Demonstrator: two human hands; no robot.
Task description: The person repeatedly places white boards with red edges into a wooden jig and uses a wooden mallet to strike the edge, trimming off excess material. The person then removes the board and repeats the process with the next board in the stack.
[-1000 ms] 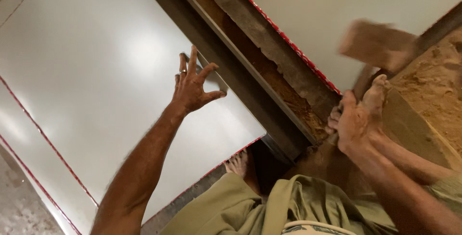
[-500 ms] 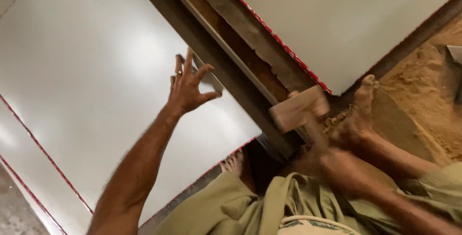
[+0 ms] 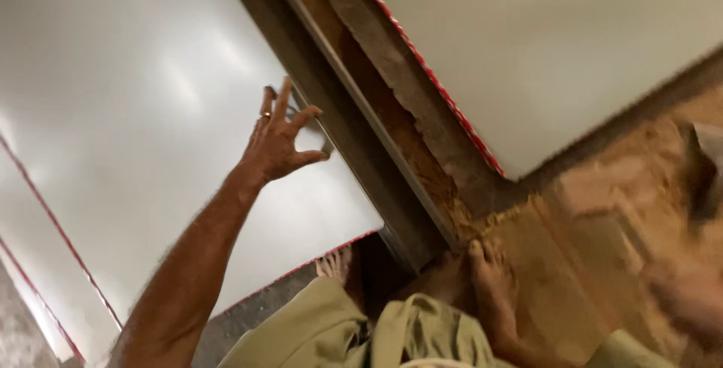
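Glossy white sheet material fills most of my view: one large white panel point(image 3: 128, 134) lies on the left, its edges trimmed in red, and a second white panel point(image 3: 572, 44) lies at upper right. I see the left hand point(image 3: 280, 140) stretched out over the left panel near its right edge, fingers spread wide and empty, a ring on one finger; whether the fingertips touch the surface I cannot tell. Between the two panels runs a dark wooden beam point(image 3: 354, 119) with rough brown timber beside it. Sawdust point(image 3: 602, 187) lies heaped on the wood at the right. The right hand point(image 3: 689, 300) is a blur at the lower right edge, so I cannot tell its grip. A bare foot point(image 3: 493, 293) rests on the wood by the beam's end, above olive-green cloth point(image 3: 361, 334).
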